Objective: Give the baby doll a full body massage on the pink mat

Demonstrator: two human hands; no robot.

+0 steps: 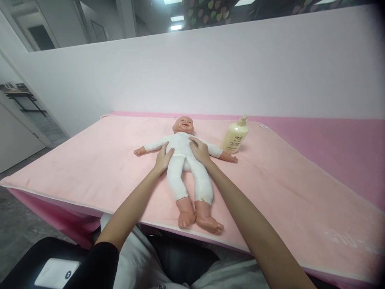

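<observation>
A baby doll (181, 146) in a white cloth bodysuit lies on its back on a pink cover (99, 168). Its head points away from me, its arms stretch out sideways and its bare feet lie towards me. My left hand (163, 159) is closed around the left side of the torso, thumb on the belly. On the other side, my right hand (200, 152) grips the torso, thumb and forefinger over the chest. Some fingers of both hands are hidden. A pale yellow pump bottle (236, 136) stands tilted in view beside the doll's arm on the right.
Behind the table rises a white partition (210, 76) with glass above it. A deeper pink cloth (331, 148) shows at the right. Down at the left, a white phone (57, 273) lies on a black surface. The table's front edge is close to my lap.
</observation>
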